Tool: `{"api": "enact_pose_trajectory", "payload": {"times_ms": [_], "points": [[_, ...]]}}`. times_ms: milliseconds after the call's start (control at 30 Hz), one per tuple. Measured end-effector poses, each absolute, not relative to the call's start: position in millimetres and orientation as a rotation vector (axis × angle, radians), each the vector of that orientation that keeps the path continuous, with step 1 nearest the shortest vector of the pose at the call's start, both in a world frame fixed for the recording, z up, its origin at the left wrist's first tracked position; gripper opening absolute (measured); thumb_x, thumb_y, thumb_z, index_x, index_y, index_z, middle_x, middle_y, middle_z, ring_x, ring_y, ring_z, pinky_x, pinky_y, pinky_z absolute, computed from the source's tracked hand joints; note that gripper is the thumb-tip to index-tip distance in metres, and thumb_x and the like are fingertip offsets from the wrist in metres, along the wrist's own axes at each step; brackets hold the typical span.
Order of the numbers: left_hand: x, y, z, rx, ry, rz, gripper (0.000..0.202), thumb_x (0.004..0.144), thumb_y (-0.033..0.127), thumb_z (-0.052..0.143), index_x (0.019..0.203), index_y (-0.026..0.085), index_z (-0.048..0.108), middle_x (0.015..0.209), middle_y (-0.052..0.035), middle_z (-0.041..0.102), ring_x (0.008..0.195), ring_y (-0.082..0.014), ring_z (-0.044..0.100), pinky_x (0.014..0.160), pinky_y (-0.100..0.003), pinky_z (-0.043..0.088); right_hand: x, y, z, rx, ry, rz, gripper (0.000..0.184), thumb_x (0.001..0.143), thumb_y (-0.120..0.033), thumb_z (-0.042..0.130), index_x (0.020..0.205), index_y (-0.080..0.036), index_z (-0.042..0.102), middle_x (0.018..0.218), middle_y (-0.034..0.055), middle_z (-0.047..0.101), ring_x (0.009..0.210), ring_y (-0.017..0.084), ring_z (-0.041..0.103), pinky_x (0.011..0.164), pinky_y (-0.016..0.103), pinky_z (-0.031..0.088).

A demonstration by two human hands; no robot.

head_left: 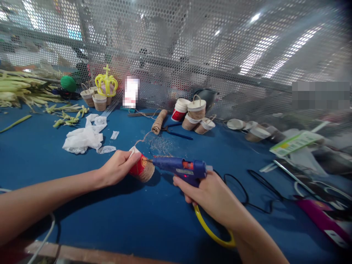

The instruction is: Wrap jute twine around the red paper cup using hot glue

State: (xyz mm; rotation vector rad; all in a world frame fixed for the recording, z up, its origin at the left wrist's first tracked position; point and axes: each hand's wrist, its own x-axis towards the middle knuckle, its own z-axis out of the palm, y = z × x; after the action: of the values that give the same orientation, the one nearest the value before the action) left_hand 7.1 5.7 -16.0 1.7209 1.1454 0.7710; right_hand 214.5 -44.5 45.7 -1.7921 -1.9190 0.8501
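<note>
My left hand (pixel 118 167) grips a red paper cup (pixel 140 168) lying on its side, its lower part wrapped in brown twine. My right hand (pixel 211 196) is closed on a blue hot glue gun (pixel 181 168) with a yellow handle loop. The gun's nozzle touches the twine wrap on the cup. A strand of twine runs from the cup up to a twine spool (pixel 158 121) farther back on the blue table (pixel 137 220).
Crumpled white plastic (pixel 84 137) lies at the left, green leaf strips (pixel 24 91) beyond it. Twine-wrapped cups (pixel 196 115) and scissors (pixel 176 131) sit behind. A black cable (pixel 247 190) loops at the right near clutter. A perforated metal screen (pixel 192 44) closes the back.
</note>
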Motion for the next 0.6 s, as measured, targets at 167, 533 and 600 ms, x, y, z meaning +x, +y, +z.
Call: {"api": "enact_pose_trajectory", "payload": {"times_ms": [167, 533, 600], "points": [[7.6, 4.7, -16.7, 1.746, 1.171, 0.781, 0.042, 0.081, 0.047, 0.03, 0.053, 0.016, 0.035, 0.053, 0.0041, 0.027, 0.05, -0.0078, 0.023, 0.045, -0.022, 0.021, 225.0, -37.1, 41.7, -1.66, -1.801, 1.094, 0.028, 0.076, -0.04, 0.05, 0.07, -0.014, 0.058, 0.054, 0.0002, 0.058, 0.042, 0.009, 0.051, 0.044, 0.021, 0.043], [5.1, 5.8, -17.3, 1.656, 1.104, 0.872, 0.044, 0.08, 0.049, 0.033, 0.057, 0.013, 0.047, 0.055, 0.0027, 0.039, 0.052, -0.0086, 0.031, 0.049, -0.02, 0.028, 253.6, 2.5, 29.4, -1.623, -1.314, 1.069, 0.024, 0.067, -0.038, 0.063, 0.064, -0.014, 0.06, 0.062, 0.0001, 0.06, 0.054, 0.009, 0.053, 0.05, 0.018, 0.042], [3.9, 6.7, -18.8, 1.633, 1.106, 0.879, 0.045, 0.079, 0.05, 0.034, 0.057, 0.013, 0.048, 0.055, 0.002, 0.041, 0.053, -0.009, 0.034, 0.049, -0.02, 0.029, 257.5, 14.6, 25.4, -1.661, -1.281, 1.053, 0.025, 0.072, -0.038, 0.058, 0.064, -0.014, 0.058, 0.054, -0.0016, 0.055, 0.049, 0.007, 0.05, 0.044, 0.017, 0.038]]}}
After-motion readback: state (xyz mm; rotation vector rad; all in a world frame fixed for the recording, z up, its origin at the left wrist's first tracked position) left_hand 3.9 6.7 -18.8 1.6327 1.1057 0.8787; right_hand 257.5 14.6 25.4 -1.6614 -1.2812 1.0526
